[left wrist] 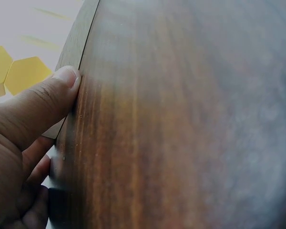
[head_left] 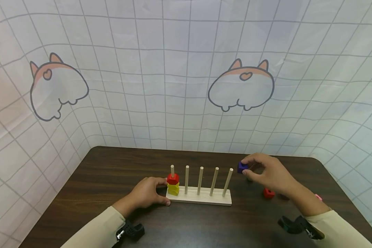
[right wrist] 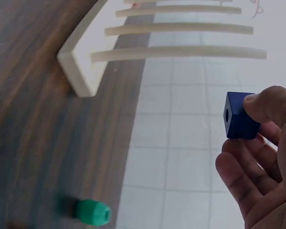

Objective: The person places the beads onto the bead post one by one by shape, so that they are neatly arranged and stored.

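Beside the end peg (head_left: pixel 227 182), the right grip (head_left: pixel 269 171) is pinching the blue block (head_left: pixel 241 168), its fingertip hold perhaps risking a drop; the left grip (head_left: pixel 145 193) is clamping the rack (head_left: pixel 190 197).

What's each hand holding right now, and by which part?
The right hand pinches the blue block by its sides, leaving the holed face uncovered. The left hand grips the wooden peg rack at its base's left end.

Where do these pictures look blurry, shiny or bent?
Left wrist: the dark brown wooden table blurs and pales toward the right; head: lines bow on the white gridded cloth; right wrist: the dark blue holed block looks crisper than the table.
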Demonstrator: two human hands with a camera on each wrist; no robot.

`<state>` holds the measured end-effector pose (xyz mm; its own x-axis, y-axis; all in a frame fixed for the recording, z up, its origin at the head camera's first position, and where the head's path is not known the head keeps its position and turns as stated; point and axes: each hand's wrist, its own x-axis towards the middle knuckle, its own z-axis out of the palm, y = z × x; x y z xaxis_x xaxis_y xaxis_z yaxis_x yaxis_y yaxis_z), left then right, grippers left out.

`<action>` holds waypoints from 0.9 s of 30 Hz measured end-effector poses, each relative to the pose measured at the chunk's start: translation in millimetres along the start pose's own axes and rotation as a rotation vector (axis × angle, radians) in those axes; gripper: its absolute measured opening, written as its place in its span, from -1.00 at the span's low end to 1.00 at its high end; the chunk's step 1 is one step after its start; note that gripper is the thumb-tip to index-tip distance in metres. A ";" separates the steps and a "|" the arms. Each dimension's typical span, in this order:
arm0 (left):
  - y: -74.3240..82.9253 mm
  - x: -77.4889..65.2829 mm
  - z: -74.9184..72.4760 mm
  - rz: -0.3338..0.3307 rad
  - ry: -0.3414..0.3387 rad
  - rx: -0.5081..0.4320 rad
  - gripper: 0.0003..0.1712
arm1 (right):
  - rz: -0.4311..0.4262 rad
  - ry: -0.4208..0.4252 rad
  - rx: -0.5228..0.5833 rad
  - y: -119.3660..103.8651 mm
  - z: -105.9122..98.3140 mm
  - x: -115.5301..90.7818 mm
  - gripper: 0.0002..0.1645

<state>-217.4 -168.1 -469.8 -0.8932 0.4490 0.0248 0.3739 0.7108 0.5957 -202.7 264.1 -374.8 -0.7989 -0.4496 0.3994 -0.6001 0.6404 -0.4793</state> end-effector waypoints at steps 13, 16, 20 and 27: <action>-1.6 0.5 1.0 0.007 0.004 -0.009 -0.19 | -0.047 0.004 0.000 -29.1 -10.0 18.9 -0.62; -1.9 0.6 1.1 0.002 0.007 -0.005 -0.19 | -0.055 0.002 0.006 -34.6 -11.3 22.8 -0.62; -2.3 0.3 1.2 0.000 0.008 -0.002 -0.18 | -0.086 -0.004 0.029 -40.2 -10.6 28.2 -0.63; -1.8 0.0 0.9 -0.004 0.005 -0.004 -0.16 | -0.175 -0.002 0.074 -48.9 -3.6 36.2 -0.61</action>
<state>-217.9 -168.9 -471.6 -0.8959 0.4435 0.0264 0.3694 0.7105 0.5990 -202.1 218.8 -334.1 -0.6821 -0.5511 0.4806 -0.7312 0.5046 -0.4591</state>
